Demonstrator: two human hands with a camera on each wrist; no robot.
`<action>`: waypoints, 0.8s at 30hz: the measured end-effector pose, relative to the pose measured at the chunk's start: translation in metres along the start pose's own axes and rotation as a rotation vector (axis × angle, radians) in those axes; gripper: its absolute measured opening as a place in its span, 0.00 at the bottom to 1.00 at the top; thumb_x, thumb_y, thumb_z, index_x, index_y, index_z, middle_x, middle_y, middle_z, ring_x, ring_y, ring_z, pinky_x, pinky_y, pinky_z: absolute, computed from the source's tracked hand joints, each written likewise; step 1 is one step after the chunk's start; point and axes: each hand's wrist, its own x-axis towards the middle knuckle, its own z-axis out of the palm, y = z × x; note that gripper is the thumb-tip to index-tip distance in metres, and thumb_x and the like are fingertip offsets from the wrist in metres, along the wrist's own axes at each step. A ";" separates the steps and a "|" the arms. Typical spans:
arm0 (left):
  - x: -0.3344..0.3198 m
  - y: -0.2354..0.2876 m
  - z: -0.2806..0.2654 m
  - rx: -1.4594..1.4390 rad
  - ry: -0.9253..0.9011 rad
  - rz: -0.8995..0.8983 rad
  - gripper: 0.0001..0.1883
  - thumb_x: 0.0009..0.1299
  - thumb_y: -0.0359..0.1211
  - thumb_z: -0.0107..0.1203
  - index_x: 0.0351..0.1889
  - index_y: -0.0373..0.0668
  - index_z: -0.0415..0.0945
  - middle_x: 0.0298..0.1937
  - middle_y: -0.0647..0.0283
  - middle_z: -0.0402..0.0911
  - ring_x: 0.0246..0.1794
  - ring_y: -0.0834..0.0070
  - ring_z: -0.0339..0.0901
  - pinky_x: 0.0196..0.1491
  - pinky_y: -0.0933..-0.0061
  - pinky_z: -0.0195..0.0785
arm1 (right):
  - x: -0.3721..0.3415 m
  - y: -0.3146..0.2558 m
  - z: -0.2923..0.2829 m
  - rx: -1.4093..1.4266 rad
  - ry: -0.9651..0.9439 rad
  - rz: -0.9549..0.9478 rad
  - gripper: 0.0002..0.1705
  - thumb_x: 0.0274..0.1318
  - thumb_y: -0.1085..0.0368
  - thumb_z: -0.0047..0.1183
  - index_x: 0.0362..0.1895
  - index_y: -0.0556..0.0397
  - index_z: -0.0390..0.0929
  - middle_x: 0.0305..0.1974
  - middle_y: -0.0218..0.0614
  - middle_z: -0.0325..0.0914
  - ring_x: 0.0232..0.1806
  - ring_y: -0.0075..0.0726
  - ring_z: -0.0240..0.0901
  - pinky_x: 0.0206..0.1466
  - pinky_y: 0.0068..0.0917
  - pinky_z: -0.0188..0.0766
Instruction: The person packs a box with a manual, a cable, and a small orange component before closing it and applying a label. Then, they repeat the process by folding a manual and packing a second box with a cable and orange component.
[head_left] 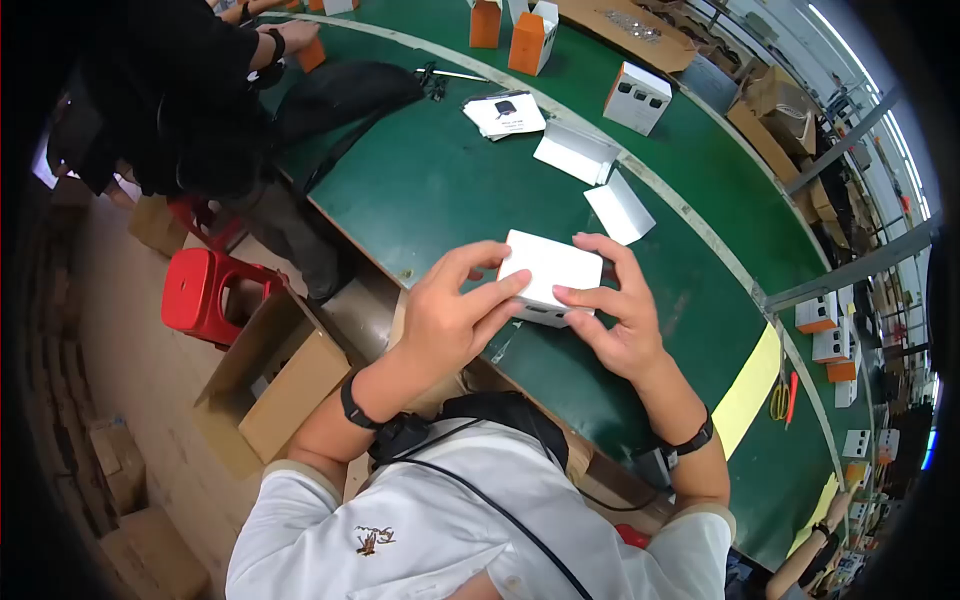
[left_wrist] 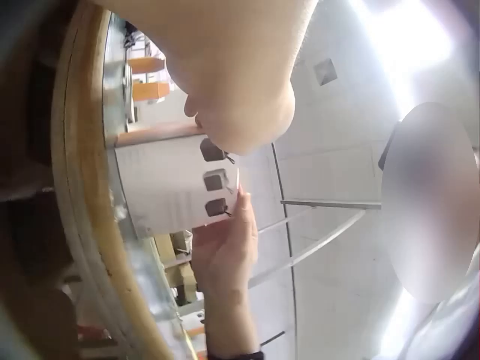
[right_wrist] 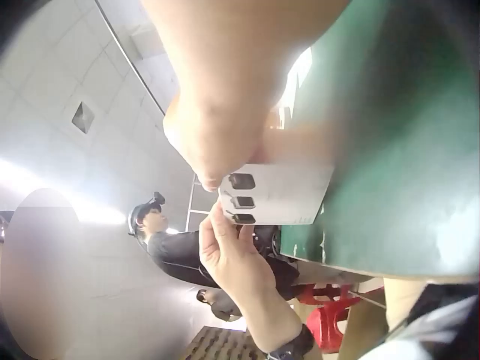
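Observation:
A white cardboard box stands upright on the green table, close to its front edge. Dark device pictures run along one printed side of the box. My left hand grips the left end, its thumb on the top face. On the opposite end, my right hand holds the box with its thumb over the near top edge. The right wrist view shows the same printed side of the box between both hands, with an orange-brown end face partly hidden by the right hand.
Behind the box lie two open white box pieces and a stack of printed cards. A closed white box stands farther back. Yellow-handled scissors lie at right. A red stool and an open carton are at left, near another person.

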 end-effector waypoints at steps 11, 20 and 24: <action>0.037 -0.013 -0.006 -0.124 0.008 -0.261 0.15 0.66 0.21 0.61 0.50 0.40 0.82 0.55 0.54 0.78 0.41 0.63 0.83 0.43 0.66 0.76 | -0.012 0.100 -0.102 -0.181 0.735 0.530 0.23 0.54 0.70 0.68 0.55 0.51 0.83 0.62 0.38 0.69 0.55 0.34 0.74 0.47 0.28 0.78; 0.229 -0.147 0.096 0.356 0.020 0.034 0.29 0.66 0.29 0.63 0.65 0.41 0.66 0.64 0.54 0.73 0.47 0.51 0.81 0.50 0.55 0.76 | -0.070 0.270 -0.188 -1.113 0.687 0.724 0.23 0.53 0.63 0.69 0.56 0.43 0.84 0.54 0.40 0.77 0.49 0.35 0.77 0.55 0.35 0.73; 0.310 -0.199 0.159 0.482 -0.089 -0.022 0.30 0.64 0.30 0.64 0.64 0.41 0.65 0.61 0.50 0.72 0.48 0.51 0.82 0.49 0.54 0.78 | 0.006 0.162 -0.137 -0.627 0.542 0.631 0.24 0.56 0.57 0.67 0.56 0.49 0.80 0.51 0.39 0.80 0.48 0.40 0.78 0.52 0.37 0.74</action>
